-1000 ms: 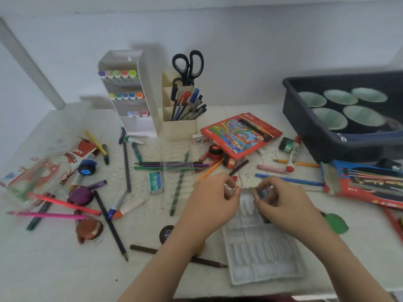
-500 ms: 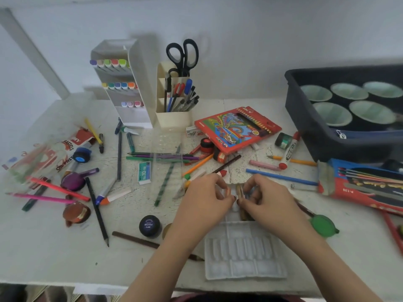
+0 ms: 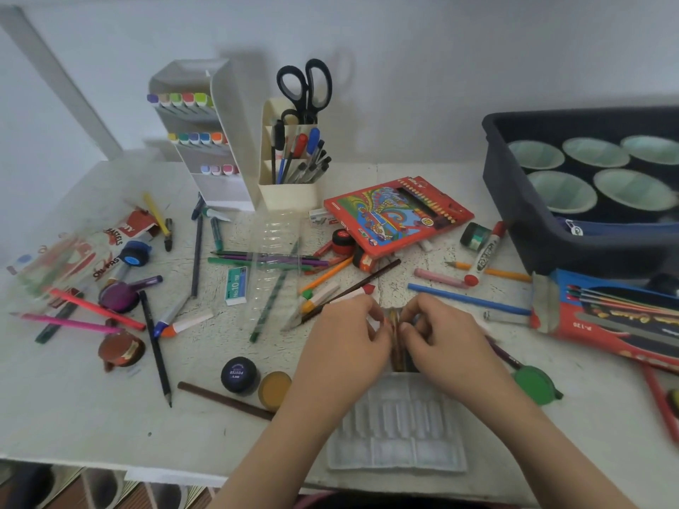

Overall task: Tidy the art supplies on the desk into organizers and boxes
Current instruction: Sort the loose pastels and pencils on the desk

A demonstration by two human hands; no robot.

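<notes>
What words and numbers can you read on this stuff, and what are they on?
"No.10" on the eraser
"POSTER" on the black paint jar lid
"PASTELS" on the clear packet
"P-120" on the right-hand red box
Print on the marker and pencil box: too blurred.

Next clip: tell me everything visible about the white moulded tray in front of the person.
The tray looks like thin, translucent white moulded plastic with rows of long empty slots. It lies flat near the front edge of the desk. Its far end is hidden under the left hand and right hand, which pinch brownish pastel sticks there.
</notes>
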